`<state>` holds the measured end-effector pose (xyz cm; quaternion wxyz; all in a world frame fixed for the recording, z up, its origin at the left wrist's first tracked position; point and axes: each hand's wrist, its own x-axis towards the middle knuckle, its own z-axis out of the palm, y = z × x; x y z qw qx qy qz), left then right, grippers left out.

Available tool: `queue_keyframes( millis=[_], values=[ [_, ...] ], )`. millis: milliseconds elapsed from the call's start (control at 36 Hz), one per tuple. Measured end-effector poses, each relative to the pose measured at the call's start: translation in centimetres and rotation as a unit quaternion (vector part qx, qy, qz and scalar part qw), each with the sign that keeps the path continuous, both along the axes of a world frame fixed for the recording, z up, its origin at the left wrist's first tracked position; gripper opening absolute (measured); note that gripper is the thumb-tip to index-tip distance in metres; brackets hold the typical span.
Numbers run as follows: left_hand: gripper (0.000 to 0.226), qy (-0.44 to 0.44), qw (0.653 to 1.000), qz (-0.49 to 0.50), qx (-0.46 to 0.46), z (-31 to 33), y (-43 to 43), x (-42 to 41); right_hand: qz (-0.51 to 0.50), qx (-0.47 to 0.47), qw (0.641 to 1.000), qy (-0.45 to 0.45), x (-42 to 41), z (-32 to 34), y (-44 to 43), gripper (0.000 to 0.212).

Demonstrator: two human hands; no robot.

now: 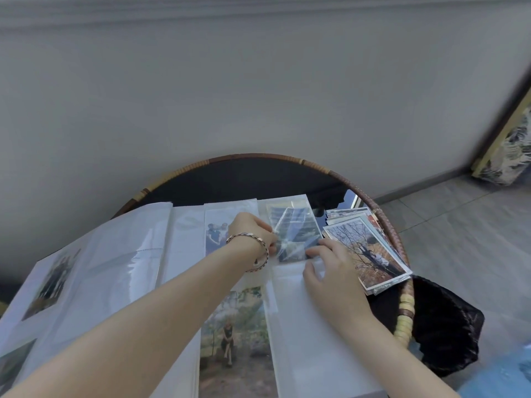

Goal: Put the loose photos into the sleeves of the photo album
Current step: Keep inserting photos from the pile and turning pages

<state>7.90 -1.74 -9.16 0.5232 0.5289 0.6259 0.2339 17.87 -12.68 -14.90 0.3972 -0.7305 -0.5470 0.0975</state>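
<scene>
Fingers (314, 250): right hand (334, 275) pinches photo (301, 235) edge, left hand (249, 232) pinches sleeve (283, 224).

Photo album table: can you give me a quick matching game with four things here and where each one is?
Things:
1 bracelet
2 stack of loose photos
3 tilted photo
4 black bag

Places:
A beyond the right rim of the table
B partly inside a clear sleeve
C around the wrist of the left hand
D on the table, right of the album

Pairs: 1-C, 2-D, 3-B, 4-A
</scene>
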Motion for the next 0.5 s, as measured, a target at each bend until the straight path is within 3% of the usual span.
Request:
queue_keyframes(
  millis=[139, 222, 361, 500],
  values=[
    [0.022, -0.030, 0.999, -0.004, -0.015, 0.43, 0.83, 0.08, -0.004, 0.002, 1.000, 0.003, 0.01, -0.05, 0.06, 0.018],
    [0.008, -0.044, 0.999, -0.006, -0.013, 0.62, 0.75, -0.08, -0.002, 0.001, 1.000, 0.001, 0.00, -0.09, 0.05, 0.019],
    [0.041, -0.026, 1.000, 0.007, -0.006, 0.18, 0.85, -0.39, -0.003, 0.001, 1.000, 0.004, 0.03, -0.16, 0.04, 0.019],
    [0.022, -0.025, 0.999, -0.019, -0.023, 0.70, 0.72, -0.35, -0.004, -0.003, 1.000, 0.003, 0.02, -0.18, 0.11, 0.018]
  ],
)
